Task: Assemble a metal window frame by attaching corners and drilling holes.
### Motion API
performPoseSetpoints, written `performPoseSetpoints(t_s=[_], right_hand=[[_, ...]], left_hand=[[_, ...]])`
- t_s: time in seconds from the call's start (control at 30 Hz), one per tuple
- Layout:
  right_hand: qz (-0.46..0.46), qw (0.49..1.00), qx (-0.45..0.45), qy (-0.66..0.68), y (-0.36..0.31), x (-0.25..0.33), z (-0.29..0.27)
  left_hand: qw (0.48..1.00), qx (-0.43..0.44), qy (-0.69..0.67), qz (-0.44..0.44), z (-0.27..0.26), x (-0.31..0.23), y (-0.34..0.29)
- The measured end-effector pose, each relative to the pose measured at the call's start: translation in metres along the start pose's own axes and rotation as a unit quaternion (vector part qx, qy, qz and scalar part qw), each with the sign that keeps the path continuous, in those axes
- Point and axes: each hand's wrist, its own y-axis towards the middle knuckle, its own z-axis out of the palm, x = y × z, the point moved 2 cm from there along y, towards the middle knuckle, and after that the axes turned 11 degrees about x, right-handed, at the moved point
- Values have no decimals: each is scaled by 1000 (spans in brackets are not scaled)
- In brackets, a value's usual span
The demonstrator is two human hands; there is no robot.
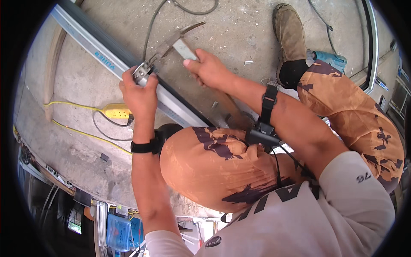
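My left hand (141,92) is closed, its thumb and fingers pinching a small silver metal fitting (140,73) with holes in it. The fitting sits at the edge of a long aluminium profile (175,112), which is silver with a dark side and runs diagonally. My right hand (209,70) is wrapped round the handle of a hammer (185,49), pale near the head and brown lower down. The hammer's slightly blurred head is close to the fitting; I cannot tell whether they touch.
A yellow power strip (116,111) with a yellow cord lies left of my knee. A teal power tool (330,61) rests by my boot (289,28). A dark cable (150,32) curls on the concrete floor (239,25). Another dark-edged frame (373,47) stands at the right.
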Motion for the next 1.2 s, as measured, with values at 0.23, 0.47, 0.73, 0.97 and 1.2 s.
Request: performPoseSetpoints(t_s=[0.23,0.47,0.73,0.97,1.2], right_hand=[[-30,994,-101,-27,-11,2,-26],[-54,995,-63,-61,-28,10,-2],[-82,980,-69,-169,-21,3,2],[-226,919,-308,98,-30,57,-103],[-118,969,-210,50,-26,19,-56]], left_hand=[[1000,-3,-4,0,0,7,-3],[1000,-3,-8,6,2,5,-2],[1000,2,-4,11,1,4,-1],[1000,-3,7,10,0,6,-2],[1000,4,-2,6,1,9,-3]])
